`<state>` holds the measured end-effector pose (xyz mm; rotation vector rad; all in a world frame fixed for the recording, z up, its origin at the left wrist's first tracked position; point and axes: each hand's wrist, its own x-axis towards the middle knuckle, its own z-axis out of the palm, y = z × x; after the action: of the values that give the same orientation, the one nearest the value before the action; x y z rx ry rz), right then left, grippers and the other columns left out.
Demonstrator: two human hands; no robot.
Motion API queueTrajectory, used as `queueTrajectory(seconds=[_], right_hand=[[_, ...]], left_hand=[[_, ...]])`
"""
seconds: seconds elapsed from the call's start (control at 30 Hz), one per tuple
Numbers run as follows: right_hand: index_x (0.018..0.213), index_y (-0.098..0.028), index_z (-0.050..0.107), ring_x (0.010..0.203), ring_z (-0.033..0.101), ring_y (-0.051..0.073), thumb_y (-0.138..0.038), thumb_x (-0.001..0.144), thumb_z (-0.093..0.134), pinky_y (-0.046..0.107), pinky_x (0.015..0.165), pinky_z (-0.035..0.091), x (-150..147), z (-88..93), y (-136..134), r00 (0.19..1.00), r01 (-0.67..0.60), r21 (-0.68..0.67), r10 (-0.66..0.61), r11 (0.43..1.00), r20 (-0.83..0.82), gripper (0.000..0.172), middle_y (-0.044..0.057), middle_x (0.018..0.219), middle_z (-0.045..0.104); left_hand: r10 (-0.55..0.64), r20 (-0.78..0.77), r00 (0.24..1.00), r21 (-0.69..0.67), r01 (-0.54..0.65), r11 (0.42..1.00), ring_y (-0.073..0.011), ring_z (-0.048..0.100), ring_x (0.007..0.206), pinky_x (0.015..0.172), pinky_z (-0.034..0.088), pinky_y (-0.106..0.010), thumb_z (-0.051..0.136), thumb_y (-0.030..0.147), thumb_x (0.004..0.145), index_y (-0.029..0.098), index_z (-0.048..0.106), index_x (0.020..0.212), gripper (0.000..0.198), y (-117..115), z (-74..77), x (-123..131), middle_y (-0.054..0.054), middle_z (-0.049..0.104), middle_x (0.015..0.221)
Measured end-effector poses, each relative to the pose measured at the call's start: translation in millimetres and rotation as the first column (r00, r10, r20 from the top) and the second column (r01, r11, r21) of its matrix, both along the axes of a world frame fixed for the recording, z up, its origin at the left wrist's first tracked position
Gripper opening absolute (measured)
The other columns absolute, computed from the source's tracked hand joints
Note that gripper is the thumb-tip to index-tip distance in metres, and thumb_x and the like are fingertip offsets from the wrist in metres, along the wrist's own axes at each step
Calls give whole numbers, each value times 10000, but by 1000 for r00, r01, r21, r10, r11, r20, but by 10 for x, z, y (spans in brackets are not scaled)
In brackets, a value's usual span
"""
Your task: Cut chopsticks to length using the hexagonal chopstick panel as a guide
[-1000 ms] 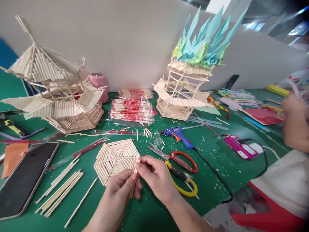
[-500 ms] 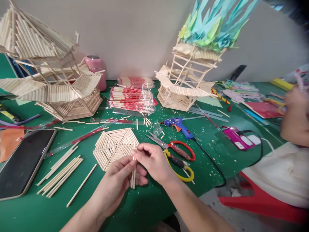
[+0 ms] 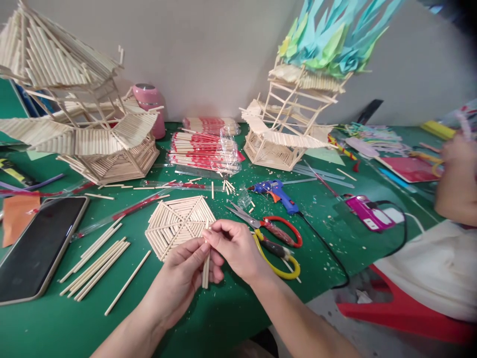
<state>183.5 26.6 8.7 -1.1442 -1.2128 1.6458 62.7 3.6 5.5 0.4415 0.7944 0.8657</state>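
Observation:
Between my two hands I hold a couple of thin wooden sticks (image 3: 206, 273), pointing away from me side by side. My left hand (image 3: 186, 268) is closed round their lower part, thumb on top. The fingertips of my right hand (image 3: 233, 248) pinch their upper end. Just beyond, a flat octagon-like panel of sticks (image 3: 181, 223) with spokes lies on the green table, partly covered by my hands. Loose sticks (image 3: 99, 268) lie to the left of my left hand. Scissors (image 3: 268, 233) with red and yellow handles lie slightly open beside my right hand.
A blue glue gun (image 3: 276, 194) with a black cord lies behind the scissors. Two stick pavilions (image 3: 100, 149) (image 3: 283, 144) stand at the back, with bagged sticks (image 3: 204, 151) between them. A phone (image 3: 40, 248) lies left. At right, another person's arm (image 3: 456, 174) reaches over the table.
Both hands stay at nearly the same spot with the sticks between them. The view has shifted very slightly; nothing else has visibly moved.

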Motion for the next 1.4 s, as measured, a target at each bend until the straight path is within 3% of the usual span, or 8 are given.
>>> queueTrajectory(seconds=[0.13,0.27,0.47,0.73,0.9,1.17,1.3,1.4], right_hand=[[620,-187,477,288,455,77,-333,801,551,170,297,363,9,-6,-38,994,23,72,-30,997,105,244,-94,388,425],[626,-168,534,387,476,68,-287,804,557,183,370,368,39,9,-110,946,57,259,-135,964,294,215,-52,536,451],[567,-169,544,527,493,109,-248,822,529,216,494,402,95,69,-179,910,46,404,-205,914,359,268,-18,553,464],[653,-172,531,423,473,95,-311,836,514,216,424,371,117,54,-179,950,68,256,-141,964,278,230,-54,503,434],[600,-175,549,493,470,91,-272,820,547,205,453,372,115,39,-187,903,79,383,-229,920,364,241,-33,569,449],[682,-169,594,482,498,102,-305,837,517,219,468,408,108,104,-214,914,23,362,-166,932,369,220,-16,589,488],[973,-190,604,570,506,131,-328,845,501,235,526,434,354,119,-220,831,-5,426,-233,905,504,215,-1,665,534],[967,-196,569,585,541,143,-313,855,468,245,541,456,731,56,-227,671,36,470,-370,882,643,191,17,711,567]], left_hand=[[12,-40,999,-8,-12,1000,-101,566,532,546,433,-186,673,289,717,131,702,743,162,-16,-8,8,-25,640,566],[34,-59,998,24,-33,999,-101,520,529,588,423,-214,699,319,683,142,701,738,185,-36,10,32,-1,598,519],[54,-119,991,136,-37,990,-83,403,509,515,308,-213,651,354,728,135,646,610,249,-78,-48,66,21,504,491],[10,-234,972,229,45,972,-96,425,513,516,294,-235,601,360,773,135,674,709,245,-103,-103,71,9,530,519],[22,-250,968,206,31,978,-115,460,542,535,313,-244,626,369,751,142,692,783,239,-101,-100,69,-4,562,542],[43,-258,965,225,17,974,-97,445,523,528,318,-227,638,348,752,148,720,754,217,-101,-71,54,4,554,512],[72,-215,974,130,-45,991,-91,492,509,500,330,-212,703,352,683,150,720,741,211,-84,-34,54,-13,614,574],[87,-178,980,72,-75,995,-88,518,511,484,338,-200,714,347,671,150,718,755,214,-82,-25,50,-24,640,617]])
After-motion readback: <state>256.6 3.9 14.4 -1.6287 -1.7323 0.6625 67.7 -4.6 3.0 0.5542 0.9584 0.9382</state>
